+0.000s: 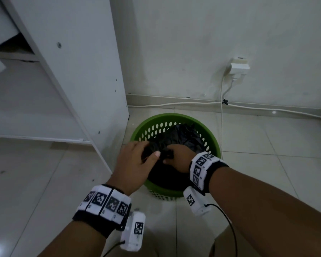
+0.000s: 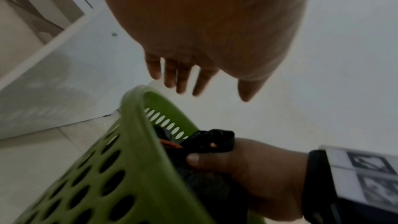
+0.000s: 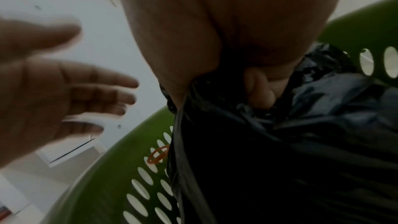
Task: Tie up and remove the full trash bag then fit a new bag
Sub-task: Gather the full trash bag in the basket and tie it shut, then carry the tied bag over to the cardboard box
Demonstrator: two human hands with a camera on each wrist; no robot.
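Observation:
A green perforated bin [image 1: 174, 115] stands on the tiled floor with a black trash bag [image 1: 183, 134] inside it. My right hand [image 1: 174, 158] grips the bag's gathered neck [image 2: 215, 138], its fingers curled into the plastic [image 3: 260, 91]. My left hand [image 1: 146, 153] hovers just left of the neck above the bin's near-left rim [image 2: 133, 142]. Its fingers [image 2: 181, 81] hang straight and hold nothing; the right wrist view shows this hand [image 3: 64, 91] blurred and spread. An orange rubber band [image 3: 158, 154] lies against the bin's inner wall beside the bag.
A white cabinet side [image 1: 82, 71] stands directly left of the bin. Behind it the wall carries a socket with a plug [image 1: 238, 68], and a white cable [image 1: 193, 103] runs along the baseboard. Bare floor tiles spread to the right and front.

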